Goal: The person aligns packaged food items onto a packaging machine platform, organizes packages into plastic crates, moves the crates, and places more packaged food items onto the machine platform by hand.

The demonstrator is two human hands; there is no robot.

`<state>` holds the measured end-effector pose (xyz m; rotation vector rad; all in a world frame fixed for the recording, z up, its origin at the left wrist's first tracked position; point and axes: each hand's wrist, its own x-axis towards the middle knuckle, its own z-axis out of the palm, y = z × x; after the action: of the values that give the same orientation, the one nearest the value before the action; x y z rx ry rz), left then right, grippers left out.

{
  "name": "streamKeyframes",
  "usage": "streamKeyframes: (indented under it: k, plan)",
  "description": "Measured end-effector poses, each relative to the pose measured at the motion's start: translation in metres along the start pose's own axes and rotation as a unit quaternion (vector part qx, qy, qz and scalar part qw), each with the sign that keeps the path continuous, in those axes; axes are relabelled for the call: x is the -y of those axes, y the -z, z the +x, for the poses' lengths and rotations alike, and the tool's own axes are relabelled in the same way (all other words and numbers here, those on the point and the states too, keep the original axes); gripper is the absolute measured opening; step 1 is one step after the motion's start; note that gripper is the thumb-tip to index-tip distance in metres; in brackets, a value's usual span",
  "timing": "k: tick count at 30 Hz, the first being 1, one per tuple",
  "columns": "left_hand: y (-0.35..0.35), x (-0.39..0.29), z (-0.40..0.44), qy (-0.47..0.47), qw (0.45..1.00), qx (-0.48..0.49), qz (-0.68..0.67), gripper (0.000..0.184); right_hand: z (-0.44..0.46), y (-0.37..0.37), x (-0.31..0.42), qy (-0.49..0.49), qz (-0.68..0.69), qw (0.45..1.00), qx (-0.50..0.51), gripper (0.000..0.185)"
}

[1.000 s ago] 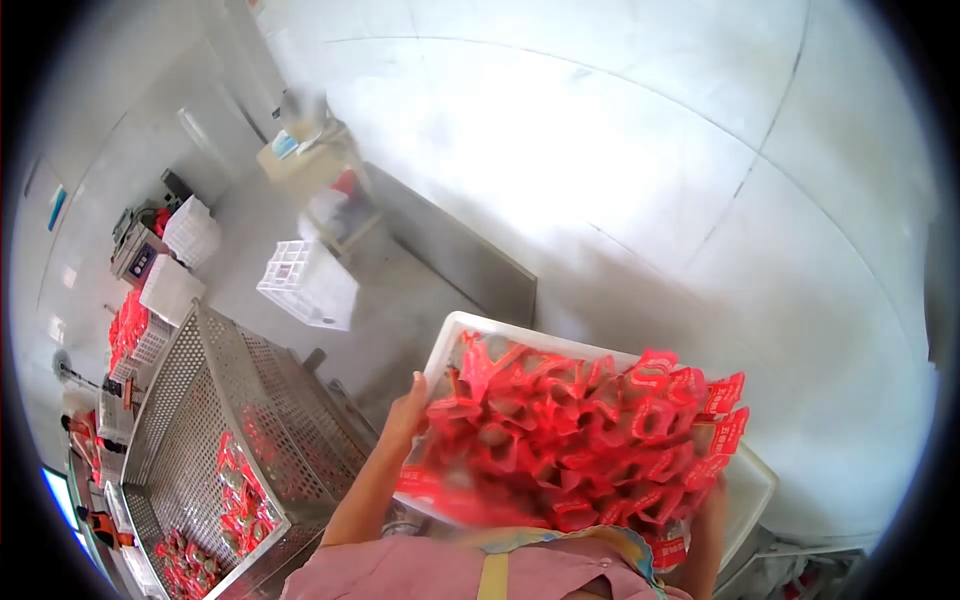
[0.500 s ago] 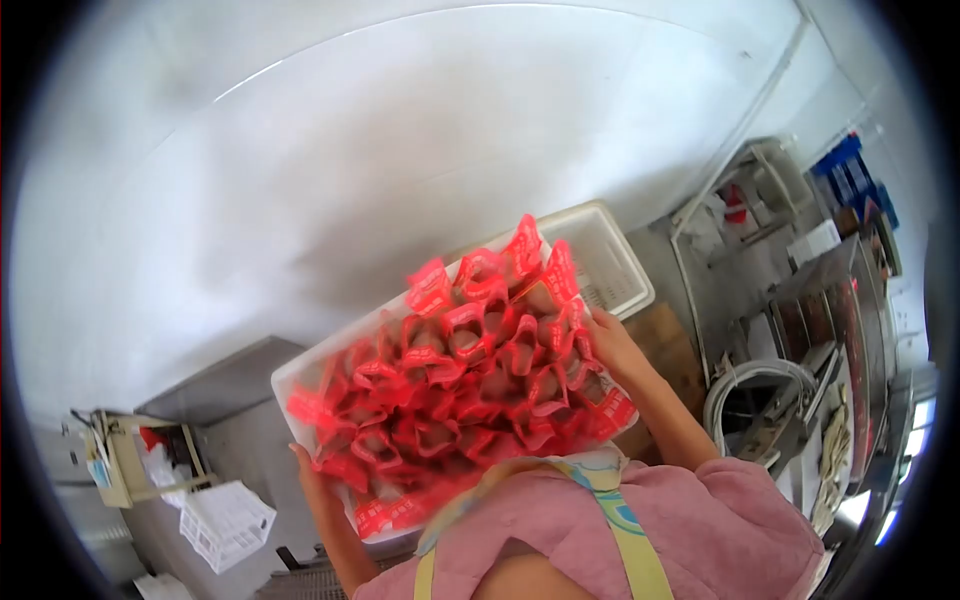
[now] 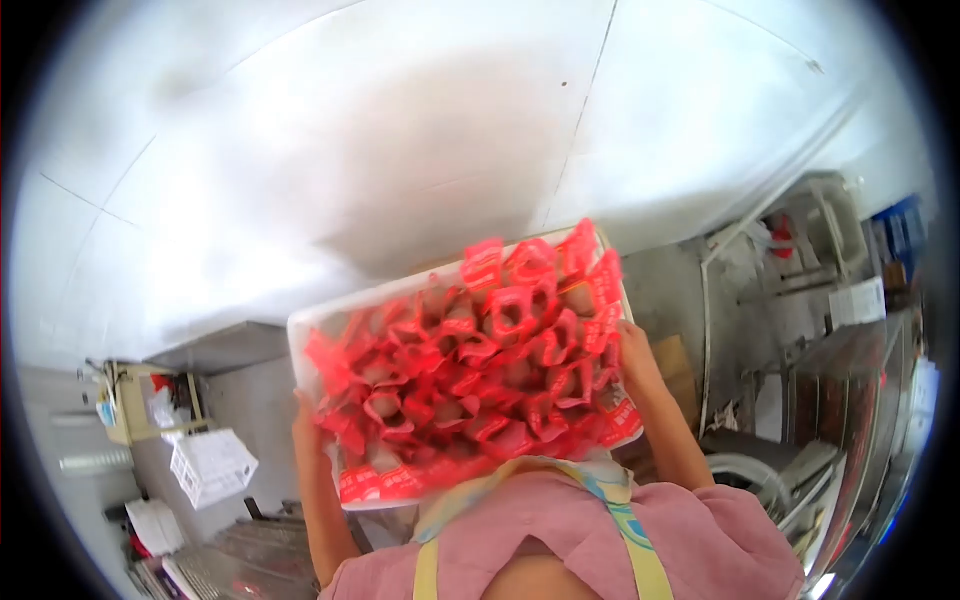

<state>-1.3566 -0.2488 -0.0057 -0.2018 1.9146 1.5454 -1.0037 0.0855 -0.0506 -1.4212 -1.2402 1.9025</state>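
Note:
A white plastic crate [image 3: 303, 345] is held in front of my body, its near side close to my apron. Several red printed plastic packets [image 3: 510, 312] with open, ruffled tops fill it; what is inside them is blurred. My left hand [image 3: 305, 408] grips the crate's left side, its fingers largely hidden behind the wall. At the opposite side, my right hand [image 3: 632, 348] holds the right wall, with the fingertips partly out of sight.
A pale wall [image 3: 440, 150] rises just beyond the crate. At left are a white basket [image 3: 212, 467] and a cream-coloured stand [image 3: 125, 400]. Metal racks [image 3: 825, 375] and a coiled white hose [image 3: 745, 470] stand at right, with brown cardboard [image 3: 675, 375] on the floor.
The crate has shifted slightly right in view and looks less tilted. A second white bin behind it has gone out of sight. The surroundings have turned with the camera; both hands keep their hold.

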Motion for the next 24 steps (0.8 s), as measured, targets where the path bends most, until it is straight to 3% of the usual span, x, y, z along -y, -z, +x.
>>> streamKeyframes:
  k: [2,3,5,10,12,14,18,20,24]
  plan:
    - [-0.054,-0.001,-0.018,-0.026,0.998,-0.049,0.024,0.060,0.026,0.045,0.011,-0.014,0.033,0.999,0.016,0.024]
    - [-0.038,0.005,-0.009,-0.005,0.997,-0.052,0.049,0.057,0.014,0.040,0.021,-0.018,0.026,1.000,0.003,0.023]
    - [-0.078,0.010,-0.023,0.003,0.993,-0.053,0.104,0.053,0.025,0.083,0.028,-0.008,0.039,0.999,-0.011,0.020]
    - [-0.135,0.009,-0.008,0.018,0.966,-0.044,0.253,0.058,0.056,0.127,0.054,0.049,0.014,0.998,0.033,0.024]
    - [-0.170,-0.015,-0.033,-0.008,0.981,-0.045,0.190,0.061,0.065,0.128,0.063,0.064,-0.008,0.998,0.029,0.025]
    - [-0.188,0.017,-0.017,-0.006,0.981,-0.037,0.190,0.063,0.072,0.132,0.070,0.073,-0.034,0.996,0.027,0.025]
    - [-0.209,0.007,-0.032,0.003,0.974,-0.054,0.218,0.064,0.083,0.134,0.082,0.076,-0.080,0.994,0.008,0.025]
    - [-0.207,0.003,-0.035,0.001,0.964,-0.073,0.257,0.065,0.088,0.125,0.082,0.079,-0.104,0.991,0.004,0.025]
    - [-0.194,0.001,-0.033,0.018,0.977,-0.047,0.208,0.068,0.092,0.107,0.079,0.079,-0.151,0.985,0.003,0.026]
